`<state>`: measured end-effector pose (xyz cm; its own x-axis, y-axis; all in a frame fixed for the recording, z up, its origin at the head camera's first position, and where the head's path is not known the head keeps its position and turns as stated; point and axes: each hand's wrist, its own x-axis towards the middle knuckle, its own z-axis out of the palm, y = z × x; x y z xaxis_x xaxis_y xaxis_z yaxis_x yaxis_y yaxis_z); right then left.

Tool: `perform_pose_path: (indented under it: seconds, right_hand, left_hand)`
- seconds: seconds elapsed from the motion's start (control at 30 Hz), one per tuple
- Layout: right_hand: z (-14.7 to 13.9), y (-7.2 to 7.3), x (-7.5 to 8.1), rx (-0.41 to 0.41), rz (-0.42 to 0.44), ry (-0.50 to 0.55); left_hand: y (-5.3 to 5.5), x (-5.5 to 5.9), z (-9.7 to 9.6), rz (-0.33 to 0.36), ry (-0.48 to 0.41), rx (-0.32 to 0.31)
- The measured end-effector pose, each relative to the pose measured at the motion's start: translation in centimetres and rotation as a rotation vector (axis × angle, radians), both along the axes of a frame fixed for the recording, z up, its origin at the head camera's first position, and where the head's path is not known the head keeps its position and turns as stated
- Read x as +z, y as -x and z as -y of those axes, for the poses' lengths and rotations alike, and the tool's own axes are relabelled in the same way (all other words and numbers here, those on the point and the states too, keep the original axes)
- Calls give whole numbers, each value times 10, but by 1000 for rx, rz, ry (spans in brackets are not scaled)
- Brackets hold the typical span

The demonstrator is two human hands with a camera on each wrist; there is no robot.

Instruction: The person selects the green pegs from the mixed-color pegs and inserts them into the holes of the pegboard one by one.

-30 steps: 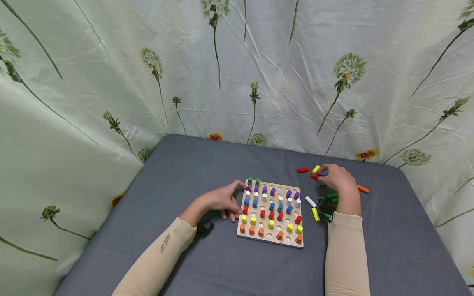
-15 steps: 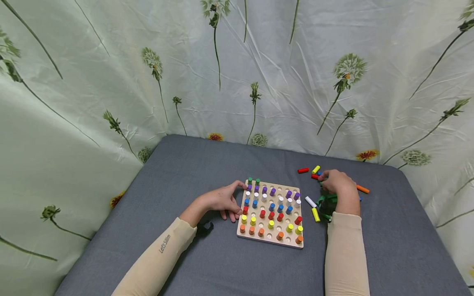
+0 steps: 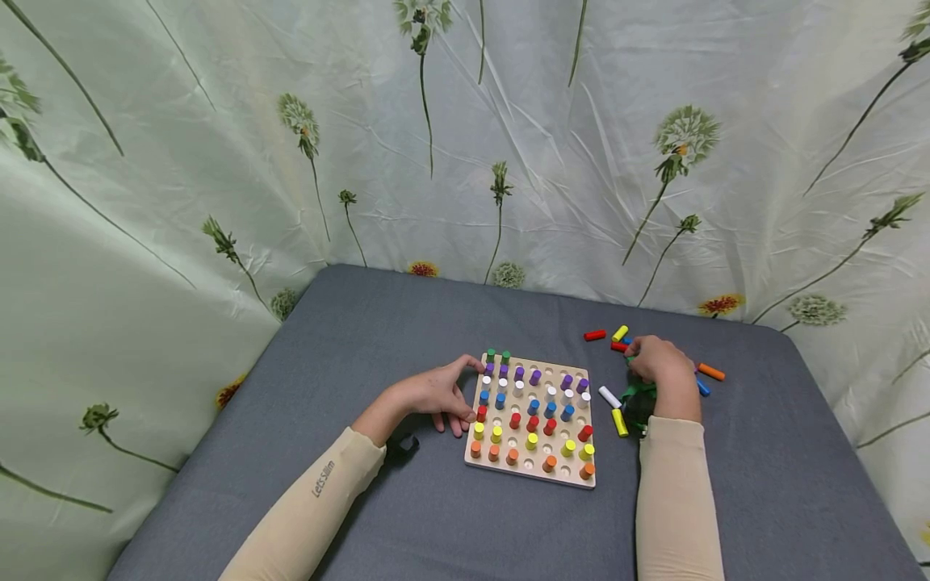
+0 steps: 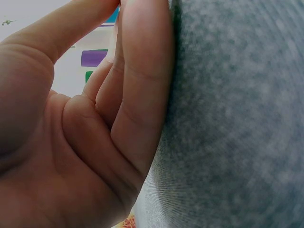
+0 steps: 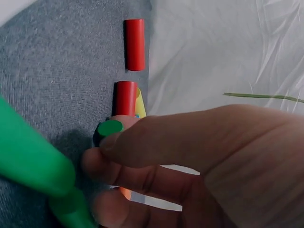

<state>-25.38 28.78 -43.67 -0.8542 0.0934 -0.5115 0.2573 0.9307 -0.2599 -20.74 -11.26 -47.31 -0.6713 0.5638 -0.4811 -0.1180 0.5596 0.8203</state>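
Left hand (image 3: 443, 395): spread rather than closed, digits touching the left edge of the pegboard (image 3: 521, 469), which lies just to that hand's right. One fingertip sits near the far-left corner, beside the leftmost of the purple pegs (image 3: 519, 372); other fingers rest lower, close to the grey cloth (image 3: 407, 516).

Right hand (image 3: 663, 363): grip narrow. On my wrist feed I make out a green peg (image 5: 110, 127) pinched between thumb and finger, its round end showing. From the head camera the hand hides most of it. The pegboard is off to this hand's left, nearer me.

About the right hand: more green pegs (image 5: 28, 152) just beside the fingers, blurred. A red peg (image 3: 620, 346) lies close to the left of the fingertips, a yellow peg (image 3: 619, 332) beyond it. Right of the hand I log an orange peg (image 3: 711, 372) and a blue peg (image 3: 702, 387); left of the wrist, a white peg (image 3: 609, 396).

Beyond both hands hangs a floral curtain (image 3: 363, 121).
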Motion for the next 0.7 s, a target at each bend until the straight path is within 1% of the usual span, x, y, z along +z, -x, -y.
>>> perform_pose_path:
  seconds: [0.13,0.37,0.57,0.7]
  right_hand:
    - [4,0,1,10,-37,1]
    - [9,0,5,86,-142,27]
    - [15,0,7,113,-232,81]
    - [22,-1,10,128,-279,149]
  left_hand:
    - [0,0,0,-1,-5,0]
    - [1,-1,0,-3,-2,0]
    - [1,-1,0,-1,0,-2]
    - [1,-1,0,-5,1,-3]
